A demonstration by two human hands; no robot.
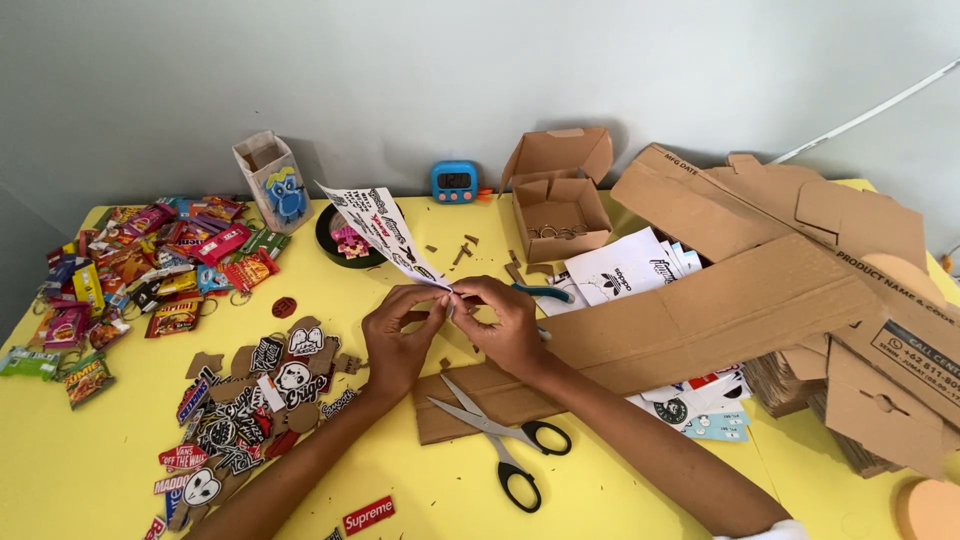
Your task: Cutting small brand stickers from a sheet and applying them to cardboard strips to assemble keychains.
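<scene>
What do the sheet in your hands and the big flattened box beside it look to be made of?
Sheet: thin, slightly glossy printed paper, likely sticker stock; it curves limply from both hands. Flattened box: matte brown cardboard with creased folds and flaps, probably corrugated.

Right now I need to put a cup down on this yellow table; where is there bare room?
Bare table shows at the near left, between the snack packets and the sticker cutouts, and at the near edge right of the scissors. The right side is crowded with flattened cardboard. The left hand and right hand fill the middle.
</scene>
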